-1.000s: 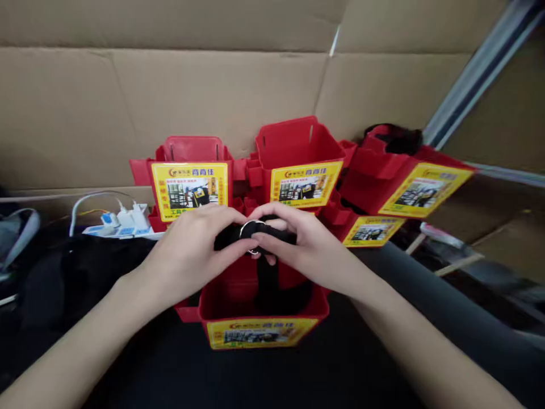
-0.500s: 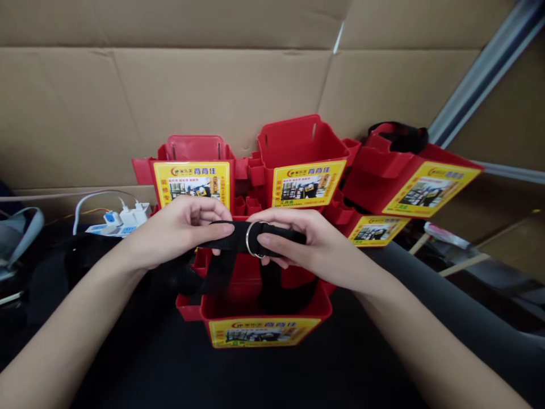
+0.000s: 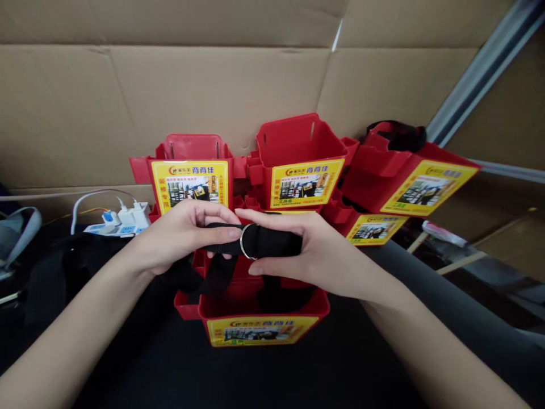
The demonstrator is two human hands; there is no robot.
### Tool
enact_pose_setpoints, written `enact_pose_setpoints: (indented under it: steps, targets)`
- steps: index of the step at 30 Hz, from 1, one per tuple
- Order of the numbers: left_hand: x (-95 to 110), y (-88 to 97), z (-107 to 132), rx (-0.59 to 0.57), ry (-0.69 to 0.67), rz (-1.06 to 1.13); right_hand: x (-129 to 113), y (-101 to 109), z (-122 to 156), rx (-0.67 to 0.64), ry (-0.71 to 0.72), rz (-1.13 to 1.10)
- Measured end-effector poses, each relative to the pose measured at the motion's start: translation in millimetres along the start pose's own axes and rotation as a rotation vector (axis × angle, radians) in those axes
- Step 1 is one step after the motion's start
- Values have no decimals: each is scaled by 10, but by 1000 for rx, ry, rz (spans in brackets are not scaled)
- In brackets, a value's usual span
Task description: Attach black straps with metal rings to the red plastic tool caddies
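Cardboard walls behind; both hands, left hand (image 3: 179, 238) and right hand (image 3: 315, 250), pinch the black strap (image 3: 272, 243) taut at its metal ring (image 3: 246, 241) over a red bin (image 3: 259, 309).

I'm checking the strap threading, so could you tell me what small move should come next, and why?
Probably the left hand should draw the black strap further through the metal ring: both hands pinch the strap beside the ring, and slack hangs into the red box.

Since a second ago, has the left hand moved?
Yes. The left hand has slid left along the black strap, away from the metal ring, judged against the yellow label behind.
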State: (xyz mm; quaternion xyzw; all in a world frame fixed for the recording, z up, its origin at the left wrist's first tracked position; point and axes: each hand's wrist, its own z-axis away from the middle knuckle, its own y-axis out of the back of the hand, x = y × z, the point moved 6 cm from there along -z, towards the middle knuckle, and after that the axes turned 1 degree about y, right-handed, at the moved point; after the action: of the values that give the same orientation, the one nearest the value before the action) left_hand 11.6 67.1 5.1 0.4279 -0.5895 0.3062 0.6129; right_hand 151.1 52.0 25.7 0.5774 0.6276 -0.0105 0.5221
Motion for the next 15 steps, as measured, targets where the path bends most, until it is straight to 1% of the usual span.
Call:
enact_pose_setpoints:
  steps: [3, 5, 7, 9, 10, 12, 15]
  targets:
    - [-54, -31, -18, -5, 43, 70, -2, 0, 9, 18, -10, 62]
    - [-74, -60, -34, 19, 46, 113, 18, 0, 11, 25, -20, 96]
    - [-73, -64, -43, 87, 31, 119, 52, 0, 8, 39, -30, 128]
    - [-48, -42, -34, 165, 5, 88, 74, 1, 5, 61, -24, 167]
    - [-28, -28, -24, 187, -8, 66, 77, -4, 5, 65, -17, 186]
    - [4, -9, -2, 166, -6, 17, 68, -16, 9, 62, -3, 222]
    - [11, 40, 27, 74, 41, -66, 34, -16, 19, 56, -7, 258]
